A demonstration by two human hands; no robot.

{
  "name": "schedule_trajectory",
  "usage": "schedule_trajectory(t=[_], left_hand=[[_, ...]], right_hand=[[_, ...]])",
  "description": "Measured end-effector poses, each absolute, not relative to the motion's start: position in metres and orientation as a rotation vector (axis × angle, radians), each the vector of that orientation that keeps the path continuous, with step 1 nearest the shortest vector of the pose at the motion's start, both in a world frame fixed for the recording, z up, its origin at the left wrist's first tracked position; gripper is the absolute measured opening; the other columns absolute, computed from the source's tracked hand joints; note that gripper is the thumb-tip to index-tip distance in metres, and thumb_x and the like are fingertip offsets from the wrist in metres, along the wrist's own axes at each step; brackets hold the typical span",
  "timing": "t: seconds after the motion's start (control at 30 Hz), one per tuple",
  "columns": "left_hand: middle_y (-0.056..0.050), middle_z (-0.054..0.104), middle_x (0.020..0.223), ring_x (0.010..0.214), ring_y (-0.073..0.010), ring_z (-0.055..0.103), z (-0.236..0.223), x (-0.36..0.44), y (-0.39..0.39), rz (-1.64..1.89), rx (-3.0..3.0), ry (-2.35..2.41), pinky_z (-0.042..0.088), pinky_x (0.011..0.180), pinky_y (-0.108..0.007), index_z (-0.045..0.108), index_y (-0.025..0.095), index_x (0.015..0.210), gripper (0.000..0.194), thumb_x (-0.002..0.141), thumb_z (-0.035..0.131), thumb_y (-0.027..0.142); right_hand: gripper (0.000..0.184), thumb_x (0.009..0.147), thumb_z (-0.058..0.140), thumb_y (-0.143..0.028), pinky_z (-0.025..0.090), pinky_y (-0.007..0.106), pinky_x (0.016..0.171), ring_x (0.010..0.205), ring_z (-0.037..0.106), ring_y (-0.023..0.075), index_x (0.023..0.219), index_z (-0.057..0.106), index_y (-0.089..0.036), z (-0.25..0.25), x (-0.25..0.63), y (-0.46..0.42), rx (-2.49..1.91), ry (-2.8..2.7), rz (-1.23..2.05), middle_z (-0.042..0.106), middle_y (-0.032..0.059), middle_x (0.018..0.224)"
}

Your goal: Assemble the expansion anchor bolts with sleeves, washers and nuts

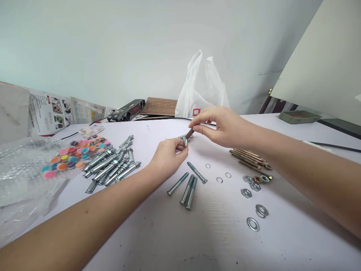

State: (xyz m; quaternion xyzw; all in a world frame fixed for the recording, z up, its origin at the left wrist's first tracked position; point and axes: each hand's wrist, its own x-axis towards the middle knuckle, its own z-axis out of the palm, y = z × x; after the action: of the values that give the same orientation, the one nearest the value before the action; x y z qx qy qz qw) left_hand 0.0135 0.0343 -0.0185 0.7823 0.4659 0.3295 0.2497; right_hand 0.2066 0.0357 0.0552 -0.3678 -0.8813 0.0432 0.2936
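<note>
Near the middle of the table, my left hand (172, 153) pinches a small silver metal sleeve (185, 143) between thumb and fingers. From above, my right hand (218, 126) grips a short brownish rod (189, 133), whose lower end meets the top of the sleeve; whether it is inside cannot be told. Behind the left fingers lie more silver metal pieces, partly hidden. Several silver bolts with flared ends (197, 173) lie just below my hands. To their right are three thin rings (219, 180), several hex nuts (246, 193) and flat washers (253, 224).
Assembled expansion bolts (105, 167) are heaped at left, beside colourful discs (64, 158) and clear plastic wrap (25, 169). Brass-coloured rods (248, 158) lie under my right forearm. A white plastic bag (208, 98), a black device (126, 110) and a green tray (299, 117) stand farther back.
</note>
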Motion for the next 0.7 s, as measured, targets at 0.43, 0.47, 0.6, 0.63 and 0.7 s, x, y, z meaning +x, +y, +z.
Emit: schedule_trajectory(t=[0.43,0.47,0.6,0.63,0.7], left_hand=[[-0.003,0.072,0.086,0.083,-0.0173,0.067,-0.018,0.014,0.034,0.914,2.094,1.278,0.05,0.079,-0.027,0.069,0.018,0.086,0.018,0.079,0.056,0.029],[-0.003,0.072,0.087,0.083,-0.0175,0.067,-0.019,0.014,0.034,0.911,2.093,1.277,0.05,0.079,-0.027,0.069,0.018,0.087,0.019,0.079,0.056,0.03],[-0.003,0.072,0.087,0.084,-0.018,0.067,-0.019,0.013,0.035,0.89,2.088,1.298,0.051,0.078,-0.028,0.069,0.017,0.086,0.019,0.079,0.058,0.031],[-0.004,0.072,0.087,0.084,-0.018,0.067,-0.019,0.014,0.035,0.889,2.092,1.304,0.051,0.079,-0.028,0.069,0.017,0.086,0.019,0.079,0.057,0.031],[-0.004,0.072,0.086,0.083,-0.0181,0.067,-0.018,0.014,0.034,0.888,2.1,1.314,0.05,0.079,-0.029,0.069,0.017,0.086,0.021,0.08,0.057,0.032]], right_hand=[[0.03,0.085,0.061,-0.037,0.05,0.037,0.082,0.092,0.063,0.0216,0.109,0.069,-0.022,0.054,0.21,0.028,-1.037,-2.226,0.209,0.072,0.0061,0.1],[0.025,0.084,0.062,-0.038,0.05,0.036,0.077,0.088,0.064,0.0211,0.101,0.071,-0.022,0.058,0.214,0.024,-1.102,-2.288,0.22,0.071,0.0057,0.097],[0.019,0.08,0.065,-0.043,0.041,0.032,0.051,0.06,0.059,0.017,0.076,0.071,-0.026,0.069,0.231,-0.004,-1.509,-2.647,0.568,0.069,0.0027,0.078],[0.018,0.078,0.066,-0.044,0.038,0.032,0.047,0.055,0.057,0.0165,0.073,0.071,-0.027,0.068,0.235,-0.012,-1.614,-2.685,0.691,0.068,0.0025,0.075],[0.017,0.074,0.07,-0.046,0.035,0.032,0.042,0.052,0.056,0.0174,0.072,0.07,-0.029,0.065,0.241,-0.024,-1.759,-2.696,0.822,0.067,0.0029,0.073]])
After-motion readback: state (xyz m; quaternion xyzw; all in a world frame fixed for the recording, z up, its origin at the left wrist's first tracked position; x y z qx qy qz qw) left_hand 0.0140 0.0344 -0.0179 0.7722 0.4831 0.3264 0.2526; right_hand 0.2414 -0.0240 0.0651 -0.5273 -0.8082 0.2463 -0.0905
